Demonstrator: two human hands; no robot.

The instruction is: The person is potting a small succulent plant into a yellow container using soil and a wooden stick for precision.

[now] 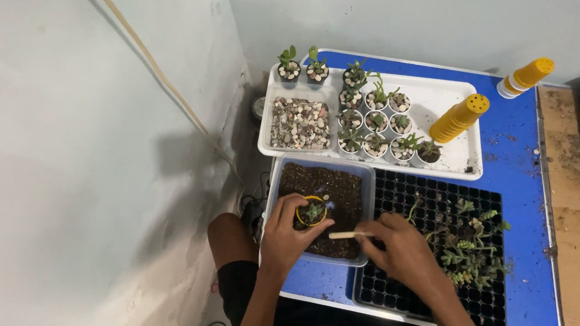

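Two hands over the soil tub and I'm watching from the head cam. My left hand (283, 235) is wrapped around a small yellow pot (312, 212), fingers curled round its rim from the near-left side, so it's closed on the pot, holding it upright just above the dark soil. There's a little green succulent (314, 211) sitting in it, a rosette-ish thing, too small to say more.

My right hand (396, 243) is pinching a pale wooden stick (344, 235) between thumb and fingertips. The stick lies nearly flat, its long axis running left-right, free tip pointing left toward the pot. The tip sits just below and to the right of the pot, near it but not touching as far as I can tell. So the pot lies up and left of the stick's end, with the left hand already on it.

All this is over the clear plastic tub of potting soil (354, 179) on the blue table (518, 160). Right of it is a black seedling tray (408, 195) with loose succulent cuttings (469, 249). Behind that is a white tray (435, 98) with potted succulents (375, 119), a heap of pebbles (299, 123), and a stack of yellow pots (460, 117).
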